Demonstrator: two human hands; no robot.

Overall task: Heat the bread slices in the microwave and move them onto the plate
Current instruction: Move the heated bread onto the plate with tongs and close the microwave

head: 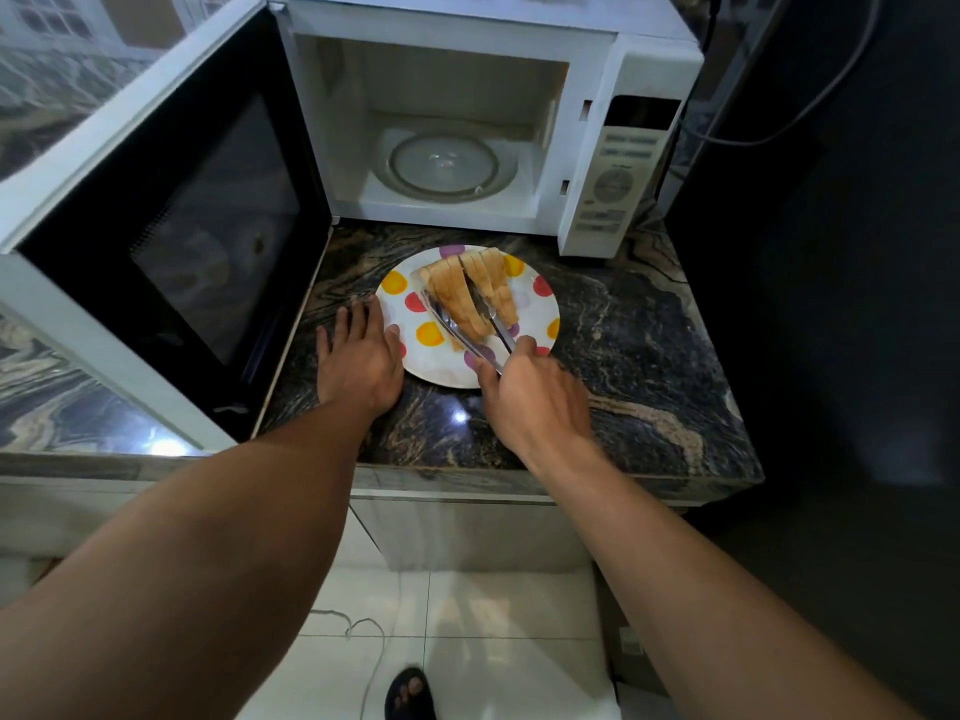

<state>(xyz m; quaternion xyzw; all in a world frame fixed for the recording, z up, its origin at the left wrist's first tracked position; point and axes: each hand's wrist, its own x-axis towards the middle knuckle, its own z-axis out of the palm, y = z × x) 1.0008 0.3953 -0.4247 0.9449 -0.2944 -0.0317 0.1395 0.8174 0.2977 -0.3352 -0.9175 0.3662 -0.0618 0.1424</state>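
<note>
Hands apart. Left hand [358, 356] flat on counter [623, 330], thumb at plate [532, 311] rim, steadying. Right hand [530, 392] curled round tongs [457, 324]. Tongs straddle bread [467, 291], slices leaning in row on plate. Likely best: pinch low, squeeze lightly, lift straight. Beyond: microwave [587, 96] open, turntable [444, 166] showing. Door [171, 200] swung left, crowds left arm.
</note>
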